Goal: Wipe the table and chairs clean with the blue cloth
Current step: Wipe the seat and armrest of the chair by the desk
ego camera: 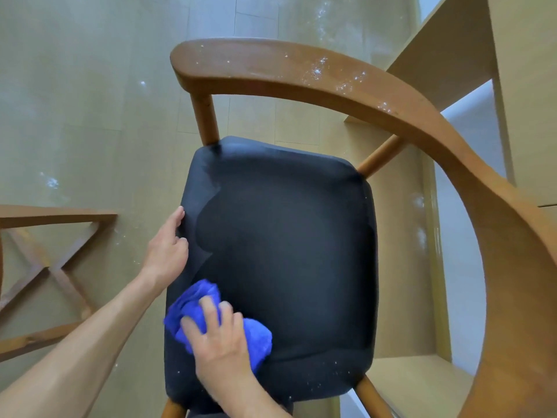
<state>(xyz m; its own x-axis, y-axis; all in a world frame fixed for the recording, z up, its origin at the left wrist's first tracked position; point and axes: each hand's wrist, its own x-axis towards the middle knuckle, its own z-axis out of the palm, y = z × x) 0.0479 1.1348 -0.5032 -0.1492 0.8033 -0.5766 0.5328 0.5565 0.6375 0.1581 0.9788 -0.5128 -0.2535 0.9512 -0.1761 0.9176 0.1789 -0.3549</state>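
Blue cloth (193,312), bunched, lies under right hand (221,342) on dark seat (286,236).

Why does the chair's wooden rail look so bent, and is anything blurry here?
Head view: the wide-angle lens bows the wooden rail toward the frame's edges; the right hand on the blue cloth looks slightly motion-blurred; lighting is soft, no harsh shadows.
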